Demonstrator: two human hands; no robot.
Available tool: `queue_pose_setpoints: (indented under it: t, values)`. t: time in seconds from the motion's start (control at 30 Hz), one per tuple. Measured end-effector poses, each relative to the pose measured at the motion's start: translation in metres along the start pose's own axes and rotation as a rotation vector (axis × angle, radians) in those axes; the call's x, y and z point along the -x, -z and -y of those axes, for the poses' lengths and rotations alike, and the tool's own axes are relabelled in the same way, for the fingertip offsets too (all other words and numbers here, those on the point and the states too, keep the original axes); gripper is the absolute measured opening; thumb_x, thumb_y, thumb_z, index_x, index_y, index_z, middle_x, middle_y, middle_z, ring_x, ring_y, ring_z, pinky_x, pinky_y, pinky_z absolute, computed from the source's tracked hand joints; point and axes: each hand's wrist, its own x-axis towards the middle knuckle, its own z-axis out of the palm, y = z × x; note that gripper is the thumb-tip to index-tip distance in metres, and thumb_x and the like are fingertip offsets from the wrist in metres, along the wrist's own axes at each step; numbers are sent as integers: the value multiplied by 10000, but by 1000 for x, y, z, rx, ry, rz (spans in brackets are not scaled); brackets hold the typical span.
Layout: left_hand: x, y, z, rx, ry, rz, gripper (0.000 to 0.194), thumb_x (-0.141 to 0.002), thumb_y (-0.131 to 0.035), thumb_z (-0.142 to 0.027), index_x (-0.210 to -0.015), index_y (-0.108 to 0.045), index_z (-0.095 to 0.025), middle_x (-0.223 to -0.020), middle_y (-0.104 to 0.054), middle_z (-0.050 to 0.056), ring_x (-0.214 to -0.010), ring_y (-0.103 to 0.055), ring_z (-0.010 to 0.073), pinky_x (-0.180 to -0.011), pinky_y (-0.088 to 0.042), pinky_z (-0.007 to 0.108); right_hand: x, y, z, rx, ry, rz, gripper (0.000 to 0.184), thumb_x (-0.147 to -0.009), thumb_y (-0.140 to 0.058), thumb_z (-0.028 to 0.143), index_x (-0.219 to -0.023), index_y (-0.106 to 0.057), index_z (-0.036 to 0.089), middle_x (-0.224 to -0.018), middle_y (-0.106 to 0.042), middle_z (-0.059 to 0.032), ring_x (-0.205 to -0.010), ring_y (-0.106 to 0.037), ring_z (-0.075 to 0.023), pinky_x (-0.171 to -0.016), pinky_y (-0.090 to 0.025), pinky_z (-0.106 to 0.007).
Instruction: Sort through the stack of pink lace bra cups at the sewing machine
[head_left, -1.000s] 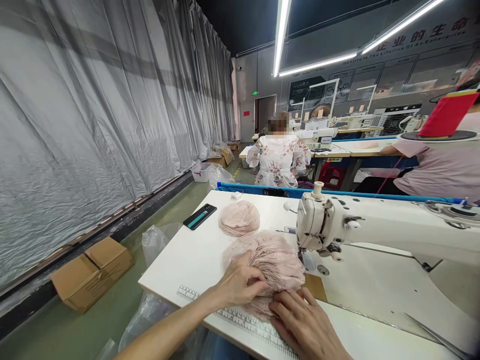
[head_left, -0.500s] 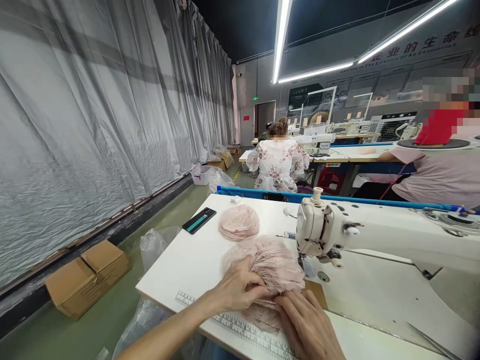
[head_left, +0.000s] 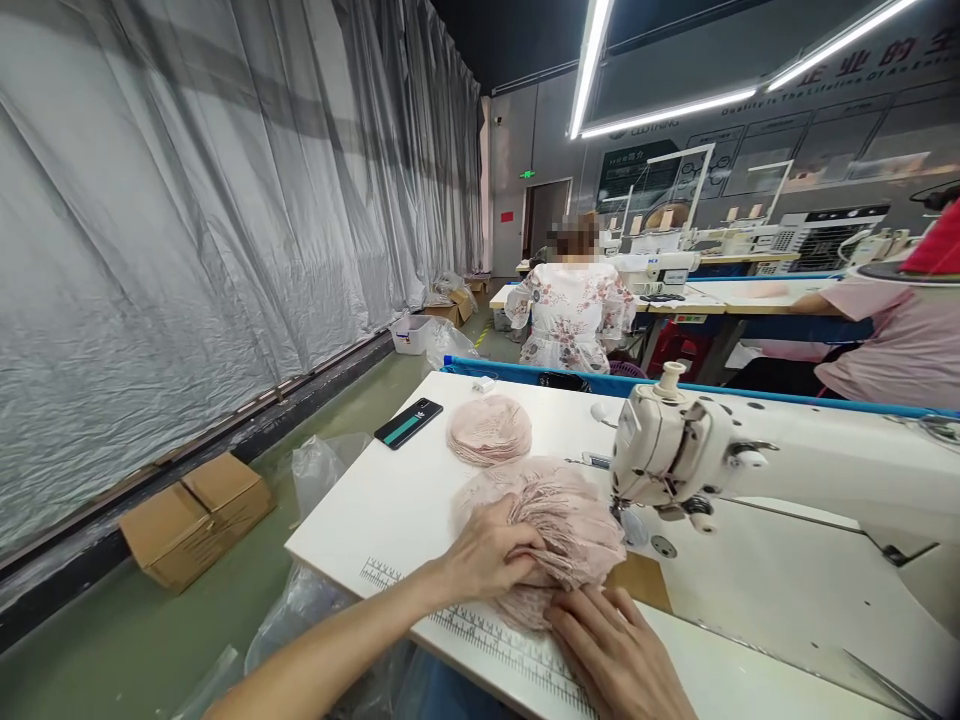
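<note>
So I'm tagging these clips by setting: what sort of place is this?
Most likely a garment sewing workshop. An industrial sewing machine stands on the white table, both hands rest on a pile of pink lace pieces, and other people sit at similar machine tables behind.
</note>
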Motion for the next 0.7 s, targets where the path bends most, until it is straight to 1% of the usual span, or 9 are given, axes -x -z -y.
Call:
queue_pose_setpoints:
  t: [0.13,0.3,0.37,0.4,0.47,0.5,0.57,0.63,0.7]
  values:
    - [3,3,0,8,-16,29,201,-772,-585,-78,-899,-684,-199,-773,-443,11,-752,-487,163,-695,-388,257,-3,4,-1,-37,-46,14,330,-1011,-298,213,-843,-582,214,-766,-620,-1,-673,-529,-138,-664,-325,-282]
    - [6,8,-1,20,-44,70,213,-810,-575,-113,-977,-666,-209,-766,-442,5,-750,-485,164,-718,-399,261,-3,7,-2,-36,-61,6,265,-987,-334,175,-861,-564,215,-738,-613,2,-640,-522,-141,-639,-343,-271]
    - [8,11,-1,30,-55,90,192,-821,-613,-181,-1005,-658,-212,-753,-435,2,-761,-488,170,-712,-403,255,-2,6,-4,-14,-65,-18,252,-979,-332,153,-862,-549,206,-707,-603,-3,-623,-511,-151,-628,-336,-278]
    - [8,11,-1,32,-62,101,216,-806,-656,-235,-1021,-653,-214,-763,-438,4,-773,-491,176,-699,-406,249,-2,6,-6,-1,-65,-32,241,-975,-336,145,-864,-543,202,-697,-600,-5,-619,-508,-156,-625,-331,-283]
    - [9,12,0,20,-73,121,345,-736,-744,-317,-1050,-644,-216,-808,-450,13,-787,-491,183,-670,-407,239,-4,7,-7,26,-65,-59,217,-970,-352,139,-876,-540,192,-687,-596,-10,-613,-500,-163,-626,-316,-294]
    - [9,12,0,5,-73,123,376,-715,-761,-313,-1057,-641,-212,-835,-455,20,-784,-490,181,-662,-405,237,-5,7,-7,41,-66,-69,208,-971,-358,139,-894,-545,185,-697,-599,-16,-621,-500,-166,-634,-310,-299]
    - [8,10,0,-32,-62,107,312,-740,-720,-228,-1042,-646,-199,-856,-456,28,-784,-489,178,-668,-398,240,-7,6,-4,63,-50,-84,210,-980,-361,153,-921,-561,173,-774,-624,-41,-668,-515,-172,-660,-300,-312]
    - [5,7,1,-58,-51,87,236,-773,-653,-147,-1002,-657,-202,-836,-457,23,-785,-495,172,-691,-394,242,-6,1,1,65,14,-77,227,-990,-359,176,-950,-582,176,-863,-646,-50,-729,-539,-174,-690,-306,-319]
    - [3,4,1,-76,-56,82,217,-772,-642,-136,-973,-666,-217,-824,-459,15,-776,-501,166,-700,-396,241,-4,-8,6,57,86,-60,271,-1000,-327,185,-970,-597,183,-857,-652,-38,-738,-555,-168,-705,-324,-318]
